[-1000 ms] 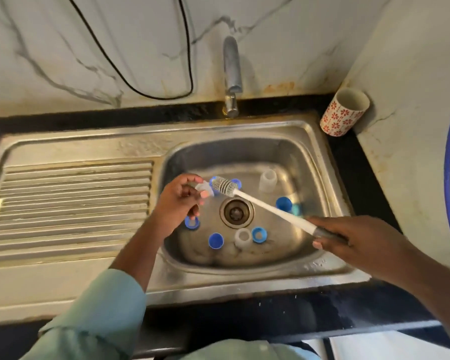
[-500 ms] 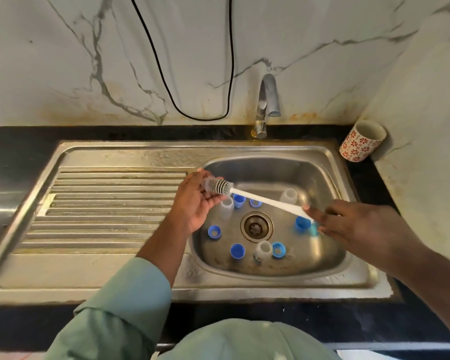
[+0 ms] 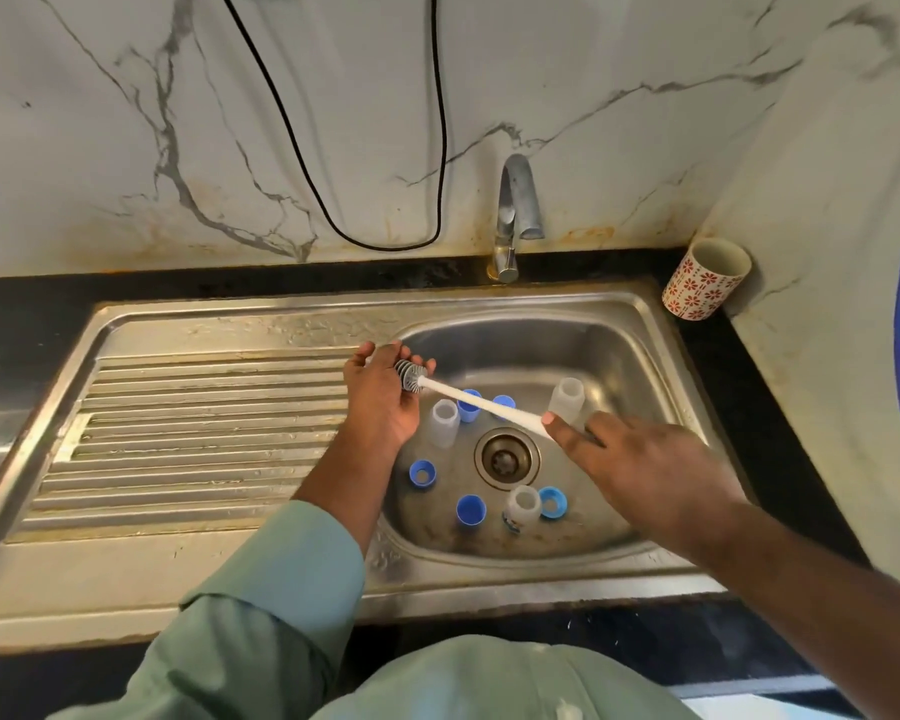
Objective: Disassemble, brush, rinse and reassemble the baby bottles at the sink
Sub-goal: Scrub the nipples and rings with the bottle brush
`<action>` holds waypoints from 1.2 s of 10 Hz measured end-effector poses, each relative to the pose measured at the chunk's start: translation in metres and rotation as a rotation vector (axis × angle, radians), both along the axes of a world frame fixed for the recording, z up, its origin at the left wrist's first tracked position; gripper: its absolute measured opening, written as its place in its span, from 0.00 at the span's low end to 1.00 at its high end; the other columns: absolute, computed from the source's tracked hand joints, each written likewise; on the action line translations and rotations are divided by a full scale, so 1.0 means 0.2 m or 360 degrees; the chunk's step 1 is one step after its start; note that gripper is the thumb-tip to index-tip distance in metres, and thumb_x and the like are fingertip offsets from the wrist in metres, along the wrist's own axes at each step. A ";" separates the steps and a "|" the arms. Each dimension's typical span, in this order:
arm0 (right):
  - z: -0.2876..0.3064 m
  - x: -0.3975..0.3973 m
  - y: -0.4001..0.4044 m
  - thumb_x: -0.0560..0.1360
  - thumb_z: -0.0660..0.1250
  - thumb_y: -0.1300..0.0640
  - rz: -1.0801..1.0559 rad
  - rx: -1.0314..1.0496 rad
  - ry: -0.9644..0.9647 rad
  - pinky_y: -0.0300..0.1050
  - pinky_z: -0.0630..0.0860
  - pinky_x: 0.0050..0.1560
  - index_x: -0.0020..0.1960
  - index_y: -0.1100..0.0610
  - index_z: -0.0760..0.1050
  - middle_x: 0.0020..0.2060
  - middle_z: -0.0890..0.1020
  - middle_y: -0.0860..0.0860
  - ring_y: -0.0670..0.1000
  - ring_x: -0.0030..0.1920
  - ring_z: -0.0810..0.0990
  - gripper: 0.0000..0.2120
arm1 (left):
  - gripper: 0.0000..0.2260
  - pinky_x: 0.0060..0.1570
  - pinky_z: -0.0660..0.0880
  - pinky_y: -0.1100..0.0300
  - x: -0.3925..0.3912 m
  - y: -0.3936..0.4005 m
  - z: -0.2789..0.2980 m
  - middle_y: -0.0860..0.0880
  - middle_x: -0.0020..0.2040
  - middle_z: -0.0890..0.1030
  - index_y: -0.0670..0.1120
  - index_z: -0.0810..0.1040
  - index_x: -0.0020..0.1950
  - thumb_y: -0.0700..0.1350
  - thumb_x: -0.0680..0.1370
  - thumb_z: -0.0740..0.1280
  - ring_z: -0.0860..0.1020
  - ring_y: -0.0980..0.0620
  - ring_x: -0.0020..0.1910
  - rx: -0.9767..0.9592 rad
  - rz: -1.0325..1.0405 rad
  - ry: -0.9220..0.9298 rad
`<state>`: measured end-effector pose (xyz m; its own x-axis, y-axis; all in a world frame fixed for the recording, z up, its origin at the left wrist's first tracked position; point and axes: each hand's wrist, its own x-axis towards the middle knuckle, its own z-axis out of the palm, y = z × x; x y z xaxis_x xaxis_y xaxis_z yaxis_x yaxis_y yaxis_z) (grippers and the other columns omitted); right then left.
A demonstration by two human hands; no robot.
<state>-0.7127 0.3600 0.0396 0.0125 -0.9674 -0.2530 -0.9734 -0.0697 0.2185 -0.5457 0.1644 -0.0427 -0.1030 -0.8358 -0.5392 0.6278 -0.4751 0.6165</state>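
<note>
My left hand (image 3: 380,402) is over the sink's left rim, its fingers curled around a small pale bottle part that is mostly hidden. The grey bristle head of the bottle brush (image 3: 410,376) sits inside that hand's curl. My right hand (image 3: 640,465) grips the brush's white handle (image 3: 484,402) above the basin. On the basin floor stand three clear bottle bodies (image 3: 444,423) (image 3: 566,400) (image 3: 521,506). Several blue caps and rings lie around them, such as one ring (image 3: 422,472) and one cap (image 3: 471,510).
The steel sink (image 3: 645,558) has a drain (image 3: 506,458) in the middle and a ribbed drainboard (image 3: 204,439) to the left. A tap (image 3: 515,220) stands behind, with no water running. A red-flowered cup (image 3: 705,278) sits in the back right corner. A black cable (image 3: 437,148) hangs on the wall.
My left hand with the brush head has risen from the basin floor to the sink's left rim. My right hand has slid further up the handle. The camera has tilted upward.
</note>
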 end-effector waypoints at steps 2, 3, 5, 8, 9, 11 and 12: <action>0.06 0.03 -0.06 0.78 0.65 0.54 -0.1390 0.0484 -0.2408 0.39 0.72 0.25 0.62 0.51 0.78 0.36 0.79 0.53 0.47 0.28 0.72 0.13 | 0.15 0.46 0.81 0.48 0.01 -0.05 -0.01 0.44 0.34 0.77 0.49 0.66 0.59 0.32 0.80 0.62 0.77 0.50 0.32 -0.0089 -0.0154 0.0020; 0.02 -0.05 -0.07 0.79 0.65 0.53 -0.0804 0.0267 -0.1807 0.41 0.73 0.28 0.68 0.50 0.73 0.38 0.79 0.51 0.46 0.30 0.72 0.17 | 0.13 0.45 0.81 0.48 0.04 -0.08 -0.03 0.44 0.33 0.77 0.48 0.67 0.60 0.33 0.80 0.63 0.79 0.49 0.32 -0.0069 -0.0213 0.0124; -0.05 0.00 -0.04 0.73 0.73 0.58 -0.0710 0.0097 -0.1416 0.39 0.71 0.24 0.68 0.48 0.73 0.35 0.78 0.51 0.45 0.27 0.70 0.25 | 0.12 0.42 0.83 0.49 0.02 -0.11 -0.01 0.44 0.32 0.76 0.46 0.68 0.60 0.34 0.80 0.63 0.78 0.49 0.29 -0.0033 -0.0164 -0.0025; -0.03 -0.10 -0.12 0.60 0.81 0.62 -0.0424 -0.0090 -0.0791 0.42 0.73 0.23 0.67 0.52 0.75 0.38 0.79 0.52 0.50 0.30 0.75 0.37 | 0.06 0.52 0.80 0.45 0.02 -0.07 0.02 0.43 0.42 0.78 0.47 0.75 0.56 0.40 0.84 0.59 0.80 0.45 0.40 -0.0071 -0.0311 -0.0109; 0.02 0.02 -0.08 0.79 0.66 0.54 -0.0751 0.0121 -0.1460 0.38 0.73 0.27 0.60 0.56 0.78 0.43 0.83 0.50 0.44 0.29 0.75 0.12 | 0.07 0.49 0.81 0.49 0.00 -0.08 -0.01 0.44 0.41 0.77 0.45 0.78 0.54 0.41 0.84 0.60 0.77 0.47 0.42 -0.0145 -0.0340 -0.0303; -0.06 -0.02 -0.04 0.76 0.69 0.56 -0.0397 -0.0055 -0.0724 0.44 0.76 0.31 0.75 0.50 0.62 0.44 0.79 0.47 0.48 0.35 0.74 0.30 | 0.09 0.44 0.80 0.52 0.00 -0.11 -0.01 0.46 0.33 0.74 0.40 0.77 0.53 0.38 0.84 0.58 0.74 0.51 0.30 0.0019 -0.0293 -0.0276; -0.08 -0.04 -0.09 0.65 0.78 0.61 -0.0489 0.0038 -0.0973 0.44 0.74 0.25 0.71 0.50 0.70 0.39 0.79 0.49 0.49 0.32 0.75 0.37 | 0.09 0.41 0.78 0.54 -0.01 -0.16 -0.02 0.46 0.34 0.74 0.39 0.77 0.56 0.38 0.84 0.57 0.73 0.51 0.32 0.0102 -0.0229 -0.0228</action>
